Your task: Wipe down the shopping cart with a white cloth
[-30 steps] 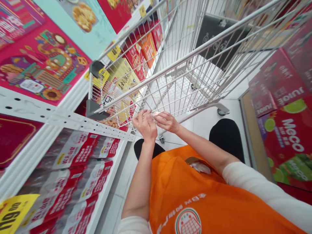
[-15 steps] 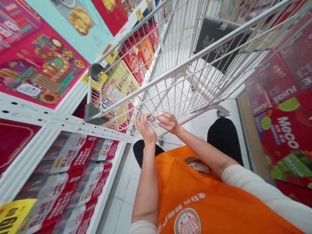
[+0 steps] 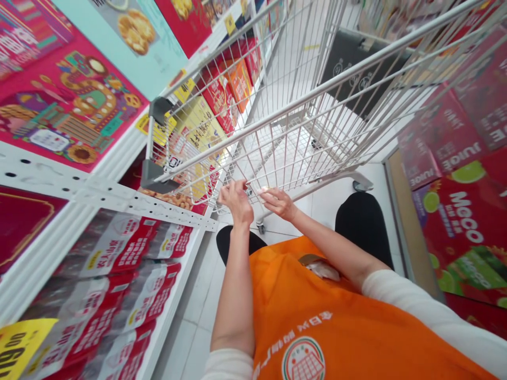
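Note:
A grey wire shopping cart (image 3: 301, 111) stands in front of me, its near side wall facing my body. Just by the lower wires of that wall is my left hand (image 3: 237, 203), fingers curled in and thumb side toward the other hand. A short gap to its right, my right hand (image 3: 279, 203) has thumb and fingers pinched together. A small whitish spot shows at the right fingertips, too small to name. Whether either hand touches the cart wires I cannot tell. An orange apron (image 3: 317, 316) covers my front.
Shelves on the left hold wrapped red-and-white bottle packs (image 3: 114, 248) and colourful boxes (image 3: 59, 111). A yellow price tag (image 3: 26, 345) hangs at lower left. Red Meco drink cartons (image 3: 467, 221) are stacked at right. A dark panel (image 3: 360, 68) sits at the cart's far end.
My left hand's fingers have curled in more and turned. The right hand has shifted slightly right and down, widening the gap between them. The cart stays in place.

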Demonstrator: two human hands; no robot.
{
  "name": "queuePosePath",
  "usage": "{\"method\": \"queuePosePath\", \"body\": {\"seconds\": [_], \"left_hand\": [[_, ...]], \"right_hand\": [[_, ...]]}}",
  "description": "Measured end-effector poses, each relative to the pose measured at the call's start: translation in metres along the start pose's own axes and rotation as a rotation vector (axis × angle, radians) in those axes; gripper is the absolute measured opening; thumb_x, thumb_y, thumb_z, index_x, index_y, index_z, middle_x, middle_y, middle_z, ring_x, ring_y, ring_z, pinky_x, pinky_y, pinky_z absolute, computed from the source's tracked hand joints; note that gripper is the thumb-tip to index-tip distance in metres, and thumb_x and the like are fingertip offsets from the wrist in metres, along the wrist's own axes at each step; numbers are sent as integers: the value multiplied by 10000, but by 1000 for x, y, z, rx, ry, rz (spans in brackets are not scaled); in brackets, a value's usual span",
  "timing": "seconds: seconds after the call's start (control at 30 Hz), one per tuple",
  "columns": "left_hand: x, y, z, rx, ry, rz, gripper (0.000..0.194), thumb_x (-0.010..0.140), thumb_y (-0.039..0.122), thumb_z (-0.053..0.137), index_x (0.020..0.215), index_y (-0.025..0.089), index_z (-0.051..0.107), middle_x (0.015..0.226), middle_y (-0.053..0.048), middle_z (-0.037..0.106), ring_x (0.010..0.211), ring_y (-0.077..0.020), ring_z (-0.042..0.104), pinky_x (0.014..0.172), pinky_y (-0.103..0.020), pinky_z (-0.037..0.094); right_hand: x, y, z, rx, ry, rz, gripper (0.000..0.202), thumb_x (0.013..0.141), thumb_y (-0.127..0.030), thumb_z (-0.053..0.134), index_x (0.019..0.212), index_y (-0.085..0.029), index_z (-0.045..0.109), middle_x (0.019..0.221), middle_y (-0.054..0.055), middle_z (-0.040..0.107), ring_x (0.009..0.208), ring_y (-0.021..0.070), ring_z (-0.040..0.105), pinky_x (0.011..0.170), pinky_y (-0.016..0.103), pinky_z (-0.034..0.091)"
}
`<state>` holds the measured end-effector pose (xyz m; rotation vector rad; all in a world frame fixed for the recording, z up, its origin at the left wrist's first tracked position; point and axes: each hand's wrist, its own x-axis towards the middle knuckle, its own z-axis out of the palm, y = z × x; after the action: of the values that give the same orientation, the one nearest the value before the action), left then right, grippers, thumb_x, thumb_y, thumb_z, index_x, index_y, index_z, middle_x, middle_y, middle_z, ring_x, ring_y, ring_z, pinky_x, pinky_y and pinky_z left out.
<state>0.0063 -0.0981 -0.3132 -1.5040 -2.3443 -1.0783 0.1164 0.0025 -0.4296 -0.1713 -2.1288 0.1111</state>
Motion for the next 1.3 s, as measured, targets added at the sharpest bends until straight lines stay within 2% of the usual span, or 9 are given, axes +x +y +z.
{"method": "queuePosePath", "body": {"seconds": [0.2,0.3,0.4,0.57,0.7,0.83,1.07,1.2,1.3], "left_hand": [[-3,-3,6,30,21,-21,889,929,655,-111,1033,230,663,938,-80,638,1033,-248,487,1029,-445,278],[-3,-4,6,15,20,-32,873,942,642,-99,1047,230,664,940,-80,640,1051,-249,486,1062,-458,274],[-6,-1,6,9,31,-18,839,968,611,-66,1072,219,668,1020,-95,643,1098,-250,491,1111,-475,259],[-16,19,16,-1,224,-6,724,1010,576,86,1237,152,627,1381,-178,490,1379,-270,363,1200,-469,206],[-25,39,25,-4,344,-22,635,1021,535,206,1356,117,547,1428,-205,416,1452,-290,266,1217,-487,191],[-24,49,31,-11,242,82,603,1033,487,207,1329,148,608,1343,-174,502,1368,-264,387,1199,-463,237],[-15,59,41,79,163,19,662,1020,549,129,1357,274,628,1479,-134,459,1375,-281,386,1185,-519,219],[-19,64,49,65,191,6,655,1021,548,151,1346,259,640,1488,-150,395,1372,-285,381,1173,-513,251],[-20,72,53,48,191,68,641,1019,540,181,1360,236,631,1441,-157,435,1358,-278,390,1184,-490,247]], "right_hand": [[16,13,-3,-55,-37,-35,170,972,-195,553,946,-228,718,1253,44,728,1251,192,617,1069,438,530],[15,13,-4,1,-47,-101,153,961,-176,574,898,-223,705,1198,44,748,1205,189,645,1003,429,566],[5,12,-13,-46,20,-193,163,945,-166,601,820,-213,694,1157,24,761,1180,183,658,930,369,592],[1,28,-32,-166,108,-65,154,957,-190,585,880,-234,710,1186,21,754,1222,174,629,1004,376,566],[-6,36,-36,-161,38,3,209,980,-219,549,839,-220,703,1134,13,773,1144,171,667,968,379,582],[-14,35,-38,-182,-49,-51,255,987,-237,531,807,-219,712,1133,0,772,1145,165,675,957,342,593],[-13,51,-50,-158,143,34,181,971,-212,560,870,-256,704,1207,6,742,1261,158,604,1072,371,528],[-28,51,-48,-172,67,-64,191,967,-218,570,824,-240,695,1152,-5,759,1188,151,644,968,334,577],[-28,54,-50,-159,30,-42,204,985,-220,536,852,-234,690,1182,3,746,1240,153,616,992,354,572]]}}
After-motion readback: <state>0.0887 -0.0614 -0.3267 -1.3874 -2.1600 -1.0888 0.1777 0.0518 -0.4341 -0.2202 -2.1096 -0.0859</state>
